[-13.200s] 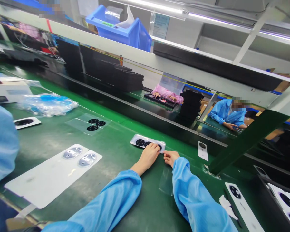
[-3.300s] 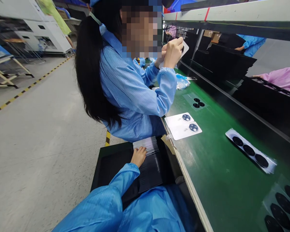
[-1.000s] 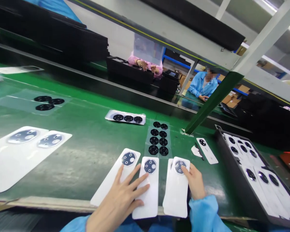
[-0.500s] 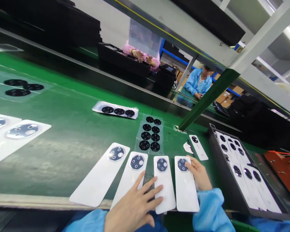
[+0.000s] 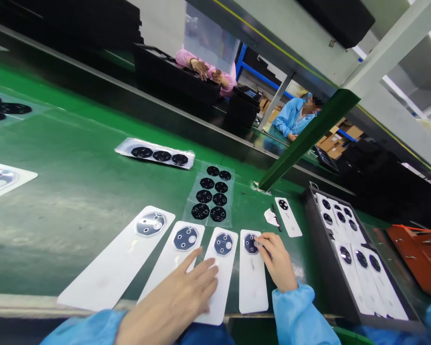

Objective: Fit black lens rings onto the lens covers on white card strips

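Just below the clear disc sheet (image 5: pixel 211 194), toward the person, 4 white back covers (image 5: pixel 111 268) lie side by side. L hand (image 5: pixel 172 302) lies flat, fingers stretched & slightly spread, on the 2nd cover (image 5: pixel 177 251) & 3rd cover (image 5: pixel 222 258) from left. R hand (image 5: pixel 278 261), below-right of the sheet, has fingers bent, tips bunched on the 4th cover (image 5: pixel 253 287) at its camera ring; can't tell if they pinch anything. Well right of the sheet sits a black tray (image 5: pixel 323 254) w/ more covers.
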A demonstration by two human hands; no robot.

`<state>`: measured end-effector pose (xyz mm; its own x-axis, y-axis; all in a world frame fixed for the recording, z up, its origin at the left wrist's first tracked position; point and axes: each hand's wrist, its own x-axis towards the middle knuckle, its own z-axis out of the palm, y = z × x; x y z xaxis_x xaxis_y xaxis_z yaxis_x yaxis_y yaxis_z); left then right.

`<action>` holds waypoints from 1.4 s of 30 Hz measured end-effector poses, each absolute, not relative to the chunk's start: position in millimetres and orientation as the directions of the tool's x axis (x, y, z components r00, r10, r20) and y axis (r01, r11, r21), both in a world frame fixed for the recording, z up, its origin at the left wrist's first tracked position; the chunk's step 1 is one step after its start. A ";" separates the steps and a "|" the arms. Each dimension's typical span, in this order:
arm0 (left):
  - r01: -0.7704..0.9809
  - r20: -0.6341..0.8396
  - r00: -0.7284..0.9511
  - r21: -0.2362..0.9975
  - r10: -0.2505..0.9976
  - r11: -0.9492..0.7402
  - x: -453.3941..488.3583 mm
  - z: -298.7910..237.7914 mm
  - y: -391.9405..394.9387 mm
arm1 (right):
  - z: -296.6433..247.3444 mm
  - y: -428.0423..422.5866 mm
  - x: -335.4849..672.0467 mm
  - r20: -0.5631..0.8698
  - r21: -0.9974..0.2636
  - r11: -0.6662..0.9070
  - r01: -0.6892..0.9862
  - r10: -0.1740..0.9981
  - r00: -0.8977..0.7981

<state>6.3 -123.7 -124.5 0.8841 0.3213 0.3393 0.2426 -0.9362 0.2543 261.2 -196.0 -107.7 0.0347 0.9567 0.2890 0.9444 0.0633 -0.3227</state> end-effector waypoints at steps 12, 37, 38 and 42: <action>0.298 0.315 0.895 0.099 0.314 -0.949 34.4 -120.1 -87.2 | -122.1 -184.1 264.5 0.294 -0.238 0.134 0.962 0.954 -0.060; 0.387 0.279 0.850 0.245 0.447 -0.889 -60.6 -81.9 -67.0 | -99.8 -125.9 133.5 0.170 -0.232 0.311 0.922 0.946 -0.277; 0.393 0.319 0.835 0.223 0.448 -0.892 -73.8 -83.5 -56.6 | -105.2 -122.7 129.0 0.175 -0.205 0.322 0.924 0.941 -0.289; 0.415 0.400 0.813 0.111 0.423 -0.903 -103.5 -104.1 -28.7 | -118.9 -119.5 125.9 0.211 -0.153 0.320 0.935 0.935 -0.285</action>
<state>-103.5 -28.7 -104.1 0.8132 0.4227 0.4000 0.4148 -0.9031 0.1111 125.9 -119.5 -118.9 -0.2854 0.9349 0.2108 0.9349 0.3200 -0.1533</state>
